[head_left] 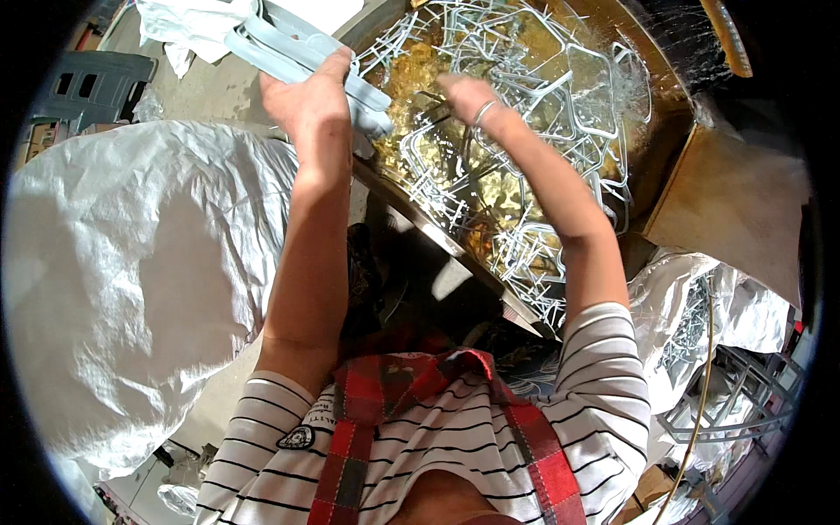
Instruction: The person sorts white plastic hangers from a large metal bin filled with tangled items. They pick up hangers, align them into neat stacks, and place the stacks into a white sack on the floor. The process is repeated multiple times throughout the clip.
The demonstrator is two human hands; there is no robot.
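Grey frames (302, 42) are lying clamped in the left hand (310, 103). The right hand (471, 96) is blurring, its grip unclear.

Workshop: metal trough (433, 232) of grey frames (542, 94), big silvery sack (131, 262).

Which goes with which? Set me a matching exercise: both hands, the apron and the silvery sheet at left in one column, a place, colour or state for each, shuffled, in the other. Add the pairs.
Things
1. Left hand
2. Right hand
3. Apron
4. Silvery sheet at left

Matches
A. Red and dark checks
B. Over the metal container
C. Creased, with shadows across it
D. Gripping long grey parts

Pairs: 1-D, 2-B, 3-A, 4-C
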